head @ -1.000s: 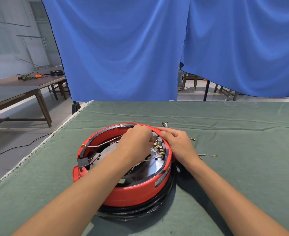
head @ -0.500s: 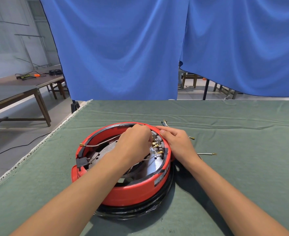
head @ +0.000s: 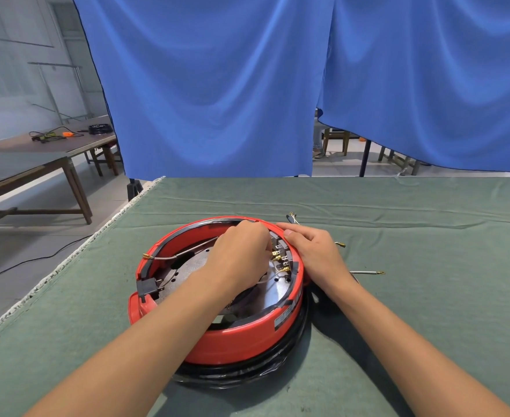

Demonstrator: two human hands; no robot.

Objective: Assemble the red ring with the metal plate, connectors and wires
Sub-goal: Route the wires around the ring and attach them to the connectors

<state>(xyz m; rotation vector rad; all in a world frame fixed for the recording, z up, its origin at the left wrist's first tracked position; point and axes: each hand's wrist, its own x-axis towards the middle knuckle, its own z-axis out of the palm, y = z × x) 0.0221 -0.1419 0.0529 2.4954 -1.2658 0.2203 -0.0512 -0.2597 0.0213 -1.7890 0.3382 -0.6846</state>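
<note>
While you are working inside the red ring (head: 241,335), which is sitting on the green-covered bench (head: 413,296) directly in front of you, your left hand (head: 241,254) is curling its fingers down at the brass connectors (head: 278,257) along the inner right wall; whether it is actually pinching one I cannot tell, since the fingertips are hiding behind the knuckles. Your right hand (head: 314,251) is lying over the rim with fingers fairly straight, bracing it. You are risking a bent terminal or a wire (head: 181,254) pulling loose across the metal plate (head: 278,291) if you are pushing at an angle. Spare wires (head: 368,272) are waiting near your right wrist. Compared with a second ago, both hands are staying almost exactly where they were.
</note>
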